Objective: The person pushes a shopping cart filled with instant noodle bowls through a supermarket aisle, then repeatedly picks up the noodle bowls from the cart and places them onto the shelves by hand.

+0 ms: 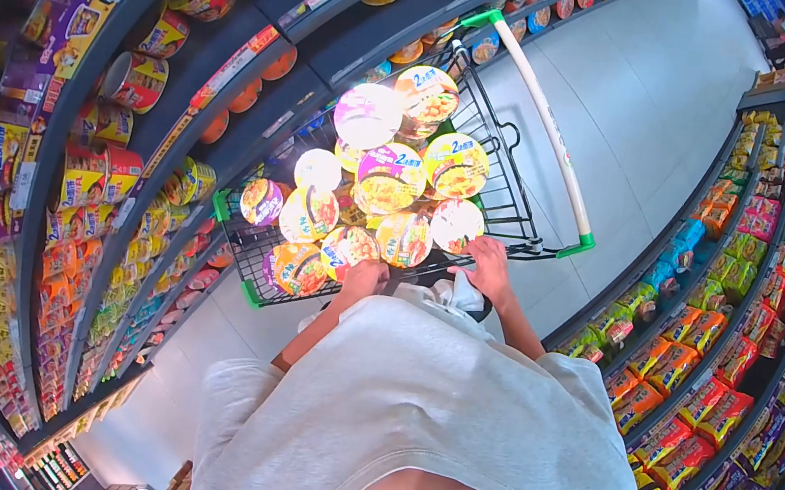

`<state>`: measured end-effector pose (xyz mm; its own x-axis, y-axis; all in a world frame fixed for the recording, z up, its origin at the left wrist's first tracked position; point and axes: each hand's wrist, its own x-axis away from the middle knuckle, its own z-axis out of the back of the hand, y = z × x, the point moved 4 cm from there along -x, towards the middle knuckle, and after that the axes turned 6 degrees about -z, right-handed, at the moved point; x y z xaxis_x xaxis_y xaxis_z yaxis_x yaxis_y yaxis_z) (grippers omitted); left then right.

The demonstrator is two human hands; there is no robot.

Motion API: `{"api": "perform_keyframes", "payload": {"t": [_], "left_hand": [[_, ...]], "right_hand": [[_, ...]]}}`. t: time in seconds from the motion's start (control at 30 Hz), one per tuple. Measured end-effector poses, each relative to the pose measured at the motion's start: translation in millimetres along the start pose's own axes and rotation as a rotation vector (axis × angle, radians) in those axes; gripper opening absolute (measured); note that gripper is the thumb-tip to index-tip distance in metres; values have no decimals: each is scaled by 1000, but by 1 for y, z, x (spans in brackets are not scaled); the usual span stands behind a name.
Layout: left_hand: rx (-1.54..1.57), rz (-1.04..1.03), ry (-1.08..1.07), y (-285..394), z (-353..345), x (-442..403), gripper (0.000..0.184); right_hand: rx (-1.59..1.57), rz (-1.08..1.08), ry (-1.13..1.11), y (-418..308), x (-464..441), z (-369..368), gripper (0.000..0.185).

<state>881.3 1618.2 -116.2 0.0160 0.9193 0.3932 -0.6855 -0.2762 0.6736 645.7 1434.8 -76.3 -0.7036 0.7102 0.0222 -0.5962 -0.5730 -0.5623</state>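
Observation:
A wire shopping cart (508,196) with green corners stands sideways in front of me, heaped with instant noodle cups. My left hand (364,279) is closed at the cart's near rim, beside a round noodle cup (349,251); what its fingers grip is hidden. To the right, my right hand (489,268) lies on the same rim with fingers apart, just below a pale-lidded noodle cup (458,225). A purple-and-yellow cup (390,178) sits near the middle of the heap. Glare washes out several lids.
Shelves of cup noodles (136,80) and multipacks rise at the left, close to the cart. On the right, a lower shelf holds rows of bagged noodles (674,364). The cart's white handle (543,116) faces the tiled aisle floor (647,80).

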Motion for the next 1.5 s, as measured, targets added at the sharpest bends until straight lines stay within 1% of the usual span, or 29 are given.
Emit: {"api": "perform_keyframes", "payload": {"t": [0.07,0.1,0.17,0.37,0.47,0.57,0.63,0.73,0.77,0.83,0.93,0.97,1.07,1.17,1.27,1.37,1.4,1.43,1.47,1.5], "left_hand": [[13,8,29,12,9,-5,18],[-11,16,33,26,11,-8,18],[-43,27,41,32,18,-16,18],[-183,22,28,27,20,-42,18],[-181,55,-24,25,14,-45,19],[-140,0,32,24,14,-46,16],[-152,47,2,28,17,-46,16],[-190,121,-69,46,30,-47,17],[-204,148,-95,50,29,-47,17],[-196,149,-58,48,25,-49,16],[-167,204,-49,47,18,-48,16],[-158,224,-52,45,20,-49,16],[-170,222,-50,44,25,-46,17],[-103,241,-104,39,31,-46,19],[-12,226,-143,37,36,-48,21],[70,189,-125,30,35,-49,24],[66,214,-124,26,33,-48,24],[64,239,-122,24,34,-48,25],[61,264,-120,21,34,-48,25],[83,255,-72,22,36,-48,25]], "right_hand": [[-6,-12,17,1,-11,8,48],[-1,-10,7,8,-13,16,48],[22,-8,-22,14,-26,18,49],[23,27,-54,23,-65,23,52],[13,54,-81,28,-67,22,53],[16,67,-88,29,-65,23,54],[9,60,-97,27,-67,26,55],[7,92,-89,21,-71,38,48],[-115,-17,-89,26,-73,39,47],[-356,-231,-91,35,-82,39,44],[-158,13,264,28,-118,64,42],[-211,-66,172,26,-132,64,52],[-143,187,174,8,-178,71,69],[84,166,-30,2,-210,61,98],[216,141,-192,19,-237,39,114],[267,120,-280,21,-251,32,118],[296,110,-308,22,-253,32,118],[338,75,-363,21,-255,29,124],[357,61,-387,19,-257,29,126],[374,46,-410,19,-258,30,127]]}}
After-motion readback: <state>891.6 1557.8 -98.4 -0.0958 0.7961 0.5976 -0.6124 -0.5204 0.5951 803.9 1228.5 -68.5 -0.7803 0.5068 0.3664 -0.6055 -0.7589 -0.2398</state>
